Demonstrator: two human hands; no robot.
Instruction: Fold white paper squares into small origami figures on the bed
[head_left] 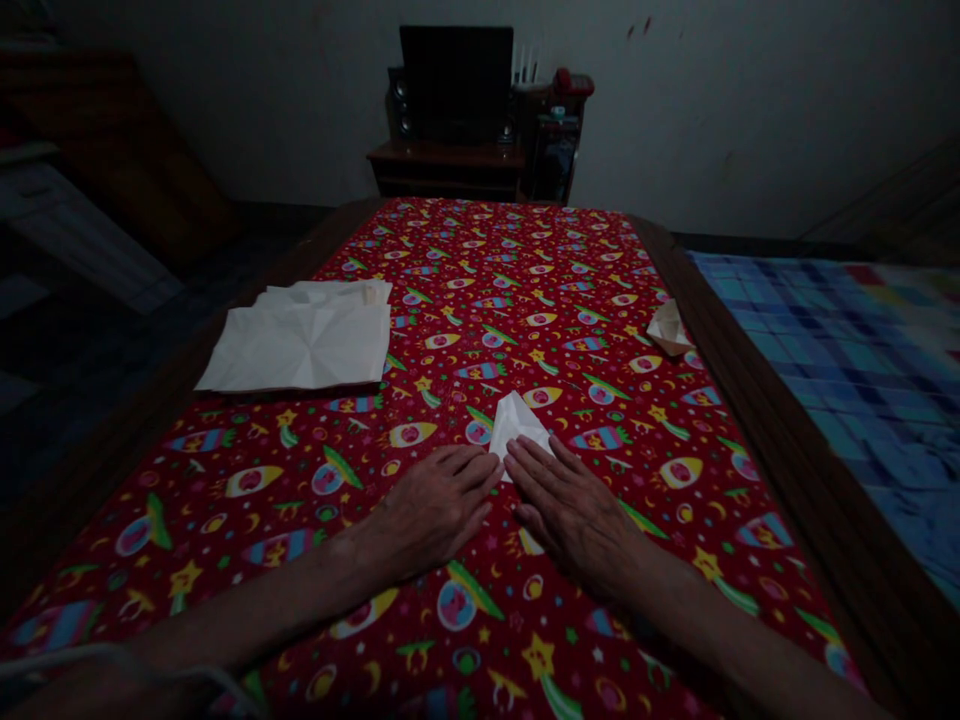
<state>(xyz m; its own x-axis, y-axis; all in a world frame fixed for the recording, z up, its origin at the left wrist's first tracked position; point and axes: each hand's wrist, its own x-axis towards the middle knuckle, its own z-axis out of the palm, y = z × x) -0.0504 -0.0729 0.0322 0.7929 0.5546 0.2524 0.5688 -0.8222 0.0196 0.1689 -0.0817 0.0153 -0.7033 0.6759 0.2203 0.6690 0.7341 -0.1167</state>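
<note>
A small folded piece of white paper (513, 418) lies on the red patterned tablecloth (480, 330), narrowing toward its far end. My right hand (571, 497) rests flat across its near right part, fingers stretched out and covering much of it. At the paper's lower left edge is my left hand (442, 503), its fingers bent and close together with the tips against the paper. What sits under the left fingertips is partly hidden.
Creased white sheets (304, 335) lie stacked at the left. A small folded paper piece (667, 328) is near the table's right edge. Beyond the far end stand a monitor (456, 85) and a small cabinet (555, 150). A pale cord (112, 652) crosses my left forearm.
</note>
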